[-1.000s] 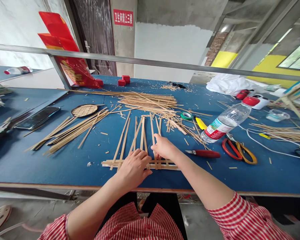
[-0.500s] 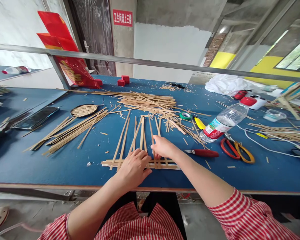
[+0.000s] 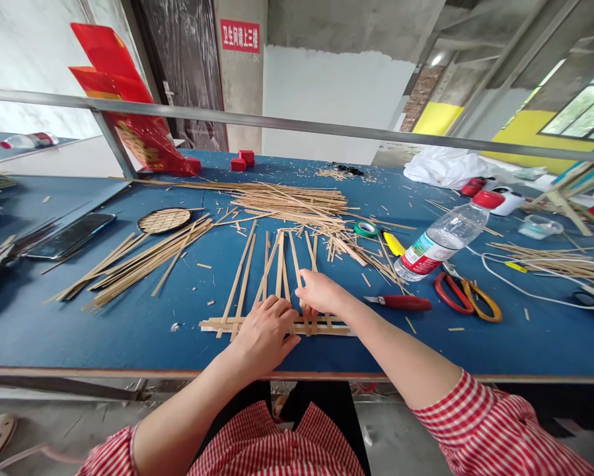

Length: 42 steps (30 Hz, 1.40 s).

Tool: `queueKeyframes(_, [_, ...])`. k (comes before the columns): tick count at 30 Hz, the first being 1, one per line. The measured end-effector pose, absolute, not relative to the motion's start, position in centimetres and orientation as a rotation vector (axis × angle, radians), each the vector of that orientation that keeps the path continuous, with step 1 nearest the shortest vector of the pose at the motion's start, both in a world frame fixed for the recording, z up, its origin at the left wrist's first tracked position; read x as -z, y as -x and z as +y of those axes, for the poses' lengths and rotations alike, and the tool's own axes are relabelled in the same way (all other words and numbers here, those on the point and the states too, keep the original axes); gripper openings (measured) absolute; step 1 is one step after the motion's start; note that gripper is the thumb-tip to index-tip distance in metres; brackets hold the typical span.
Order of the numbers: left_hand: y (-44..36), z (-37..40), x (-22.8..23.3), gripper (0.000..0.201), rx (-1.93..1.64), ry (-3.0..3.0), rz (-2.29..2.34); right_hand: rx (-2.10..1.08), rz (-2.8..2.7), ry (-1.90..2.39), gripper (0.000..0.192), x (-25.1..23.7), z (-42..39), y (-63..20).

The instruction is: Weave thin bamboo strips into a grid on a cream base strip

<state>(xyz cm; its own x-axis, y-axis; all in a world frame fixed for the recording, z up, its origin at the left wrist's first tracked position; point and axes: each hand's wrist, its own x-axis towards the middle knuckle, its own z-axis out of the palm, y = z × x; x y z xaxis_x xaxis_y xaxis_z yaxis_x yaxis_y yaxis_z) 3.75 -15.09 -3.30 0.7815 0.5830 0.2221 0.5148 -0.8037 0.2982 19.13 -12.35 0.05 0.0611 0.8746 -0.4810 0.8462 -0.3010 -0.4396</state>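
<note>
Thin bamboo strips are crossed in a loose weave in front of me. Several upright strips [image 3: 242,277] fan away from a band of horizontal strips [image 3: 339,328] near the table's front edge. My left hand [image 3: 267,328] is closed over the middle of this band, its fingers bent and the thumb at the near side; the fingertips are partly hidden. My right hand [image 3: 319,292], just to the right, pinches one upright strip [image 3: 294,254] between thumb and forefinger, above the band. Its other fingers are curled under.
To the right lie a red-handled knife [image 3: 406,303], scissors [image 3: 468,297] and a tilted water bottle [image 3: 448,235]. Green tape [image 3: 365,229] sits beside a strip pile [image 3: 291,201]. At left are more strips [image 3: 143,271], a round woven piece [image 3: 164,220] and a phone [image 3: 71,236]. A metal rail [image 3: 277,123] crosses behind.
The pinched upright strip has its far end tilted slightly further left. Both hands stay nearly in place; the whole view has shifted a little.
</note>
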Motion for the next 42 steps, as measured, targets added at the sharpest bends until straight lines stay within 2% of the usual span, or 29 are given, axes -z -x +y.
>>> queueKeyframes(4, [-3.8,-15.1,3.3,0.019,-0.449,-2.747,0.866,-0.976,-1.892,2.329,0.042,-0.6,-12.4,-18.7])
queueKeyframes(11, [-3.8,-15.2,3.2,0.018,-0.448,-2.746,0.873,-0.977,-1.852,2.33,0.041,0.0,-12.5,-19.0])
queueKeyframes(16, [-3.8,-15.2,3.0,0.017,-0.456,-2.743,0.864,-0.857,-1.901,2.34,0.036,0.1,-12.7,-18.9])
queueKeyframes(24, [-3.8,-15.2,3.0,0.027,-0.431,-2.731,0.881,-0.761,-1.94,2.281,0.043,-0.1,-13.4,-19.6])
queueKeyframes(29, [-4.0,-15.6,3.0,0.03,-0.457,-2.723,0.952,-0.54,-2.003,2.274,0.04,-0.7,-13.8,-21.6])
queueKeyframes(34, [-5.3,-15.9,2.8,0.031,-0.493,-2.742,0.925,-0.413,-2.008,2.44,0.038,0.3,-13.4,-23.0])
queueKeyframes(42, [-6.7,-15.7,2.8,0.024,-0.47,-2.753,0.856,-0.401,-2.016,2.476,0.041,1.4,-13.3,-23.7])
